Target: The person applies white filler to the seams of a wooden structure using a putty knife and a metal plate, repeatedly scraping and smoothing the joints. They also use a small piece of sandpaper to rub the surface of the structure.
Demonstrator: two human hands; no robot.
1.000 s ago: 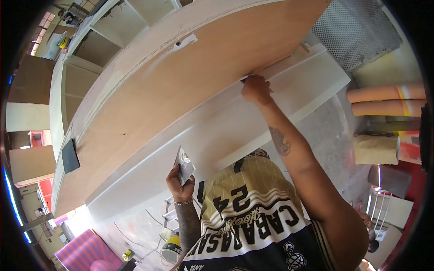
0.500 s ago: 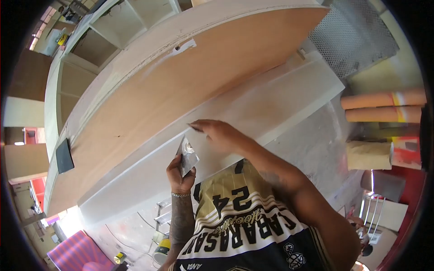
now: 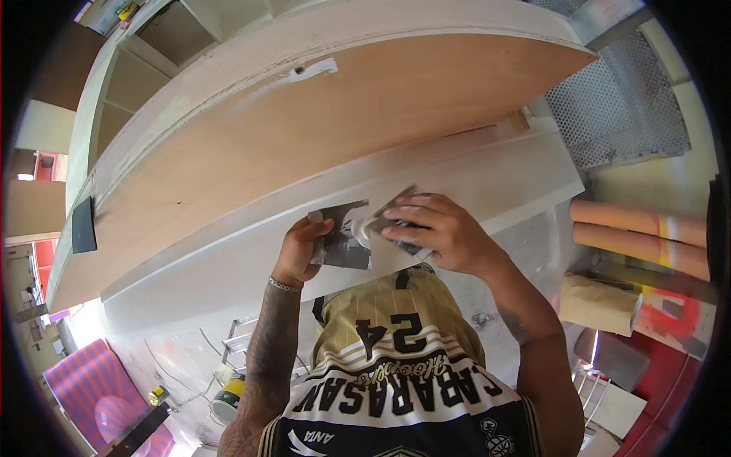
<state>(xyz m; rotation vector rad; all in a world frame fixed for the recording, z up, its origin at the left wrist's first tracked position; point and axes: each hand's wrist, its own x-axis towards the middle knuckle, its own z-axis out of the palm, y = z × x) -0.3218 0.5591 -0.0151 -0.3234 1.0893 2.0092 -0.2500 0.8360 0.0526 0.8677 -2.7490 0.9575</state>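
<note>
In my left hand [image 3: 301,247] is a flat metal putty scraper [image 3: 340,255], pinched at its left edge, thumb on top. A smear of white putty [image 3: 358,228] lies on its face. My right hand [image 3: 445,232] grips a second scraper [image 3: 381,223], whose edge meets the putty near the first one's right side. Both hands are in front of my chest, above a long white board [image 3: 228,259]. Behind it rises a curved brown wooden panel [image 3: 251,164], with a white filler patch [image 3: 316,68] around a small dark hole near its upper edge.
A dark flat block [image 3: 84,226] rests on the panel's left end. Orange rolls [image 3: 640,228] and a perforated metal sheet [image 3: 624,107] are at the right. Below left are a paint bucket [image 3: 227,400], a step ladder [image 3: 237,339] and a striped purple-pink cloth [image 3: 99,388].
My right hand, previously stretched over the white board, has come back to the left-hand scraper. The left-hand scraper has turned flatter, its putty face showing. The view has shifted slightly.
</note>
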